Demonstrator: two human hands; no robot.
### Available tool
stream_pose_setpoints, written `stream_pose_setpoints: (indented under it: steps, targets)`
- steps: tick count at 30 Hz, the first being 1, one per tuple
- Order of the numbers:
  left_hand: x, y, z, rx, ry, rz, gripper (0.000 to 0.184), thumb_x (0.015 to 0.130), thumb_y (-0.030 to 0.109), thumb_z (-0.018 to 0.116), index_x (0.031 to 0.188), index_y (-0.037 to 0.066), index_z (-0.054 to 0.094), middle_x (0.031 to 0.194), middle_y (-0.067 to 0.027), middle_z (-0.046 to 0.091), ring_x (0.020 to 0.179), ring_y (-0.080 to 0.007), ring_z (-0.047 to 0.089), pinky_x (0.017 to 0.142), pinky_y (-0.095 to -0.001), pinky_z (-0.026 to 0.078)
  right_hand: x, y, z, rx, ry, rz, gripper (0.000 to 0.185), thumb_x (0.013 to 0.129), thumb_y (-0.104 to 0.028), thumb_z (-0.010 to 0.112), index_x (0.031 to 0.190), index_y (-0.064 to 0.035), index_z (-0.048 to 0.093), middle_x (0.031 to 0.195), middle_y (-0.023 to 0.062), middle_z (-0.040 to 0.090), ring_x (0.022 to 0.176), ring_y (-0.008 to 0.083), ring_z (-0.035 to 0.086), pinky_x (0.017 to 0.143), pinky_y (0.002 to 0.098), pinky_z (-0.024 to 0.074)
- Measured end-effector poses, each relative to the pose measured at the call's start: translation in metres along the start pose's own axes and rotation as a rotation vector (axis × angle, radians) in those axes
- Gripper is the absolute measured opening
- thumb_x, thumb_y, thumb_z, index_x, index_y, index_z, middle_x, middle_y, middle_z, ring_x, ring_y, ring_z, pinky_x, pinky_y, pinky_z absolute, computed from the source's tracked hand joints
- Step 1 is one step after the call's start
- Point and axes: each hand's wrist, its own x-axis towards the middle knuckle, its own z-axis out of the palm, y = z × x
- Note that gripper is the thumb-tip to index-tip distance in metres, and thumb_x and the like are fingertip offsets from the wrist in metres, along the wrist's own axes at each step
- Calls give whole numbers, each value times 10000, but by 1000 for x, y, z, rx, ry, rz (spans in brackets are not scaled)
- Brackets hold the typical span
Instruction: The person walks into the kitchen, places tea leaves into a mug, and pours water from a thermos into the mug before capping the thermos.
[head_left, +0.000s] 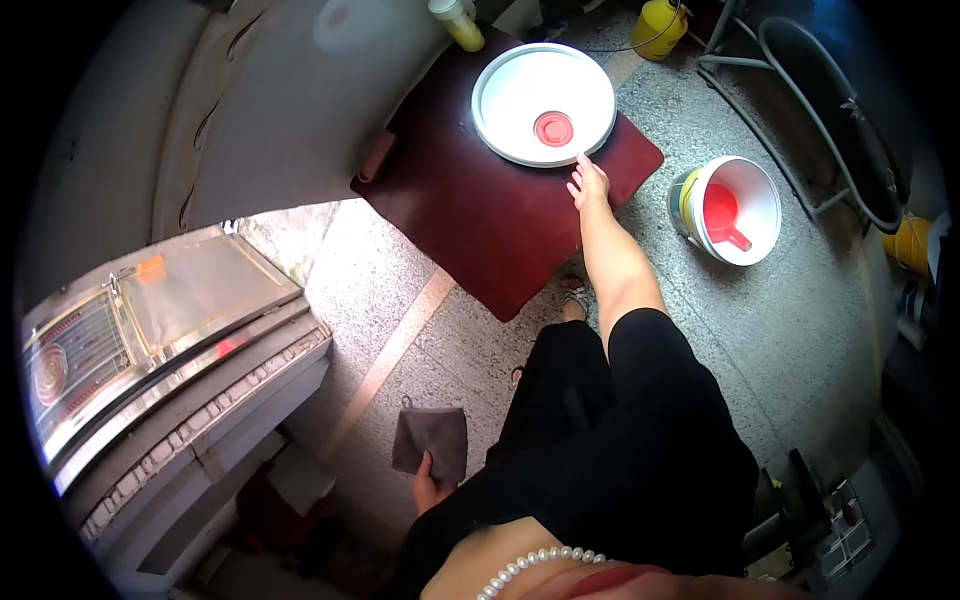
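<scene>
My left hand (430, 484) pinches a folded grey cloth (448, 437) at its lower edge, with a small loop on one corner. The cloth hangs low on my left. My right arm is stretched forward, and my right hand (590, 182) has its fingers extended and apart, holding nothing. Its fingertips are at the near rim of a round white basin (492, 128); I cannot tell whether they touch it. A red round piece (553, 128) is inside the basin, near its front. Under the basin is a dark red covered surface (480, 230).
Right of the red surface, a white bucket (760, 185) holds a red dipper (722, 212). A yellow container (660, 28) and a metal-framed object (830, 120) stand farther back. A pale-topped counter (210, 290) juts in on the left. A cylindrical container (457, 24) is behind the basin.
</scene>
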Motion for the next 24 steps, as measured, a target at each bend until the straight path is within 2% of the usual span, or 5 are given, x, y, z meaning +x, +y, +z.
stream_pose_setpoints:
  steps: [2, 7, 13, 16, 24]
  targets:
    - [4, -2, 3, -19, -14, -60, 402, 872, 238, 522, 1196, 14, 439, 1190, -123, 508, 1097, -276, 479, 975, -411, 345, 13, 0, 16, 54, 3, 39, 621, 733, -212, 699, 1254, -75, 392, 1318, 156, 381, 1244, 313, 328, 989, 488, 278]
    - [8, -5, 23, 14, 8, -111, 418, 872, 238, 520, 1207, 7, 424, 1190, -135, 507, 1098, -282, 482, 971, -430, 349, 23, -5, 23, 173, -139, 141, 369, 704, -85, 685, 1014, -113, 486, 951, 69, 540, 847, 207, 511, 664, 351, 396]
    - [0, 8, 81, 206, 13, -127, 407, 873, 223, 516, 1197, -9, 431, 1190, -133, 506, 1101, -277, 478, 970, -420, 350, 8, -42, -32, 340, -163, 168, 298, 666, -15, 648, 936, -76, 535, 953, 72, 546, 911, 243, 516, 769, 446, 409]
    - [-5, 7, 116, 323, 0, 1, 403, 873, 219, 516, 1194, -11, 434, 1191, -128, 505, 1102, -271, 475, 968, -411, 353, -11, -77, -86, 520, -336, 79, 388, 683, 0, 628, 1050, -24, 505, 1051, 108, 551, 996, 235, 528, 870, 431, 433]
    - [6, 5, 168, 507, -65, 21, 445, 855, 172, 541, 1236, -8, 396, 1192, -108, 504, 1107, -261, 470, 974, -408, 340, -5, -155, -244, 756, -72, -241, 453, 700, -47, 592, 1130, -36, 452, 1095, 109, 540, 1032, 273, 503, 857, 405, 430]
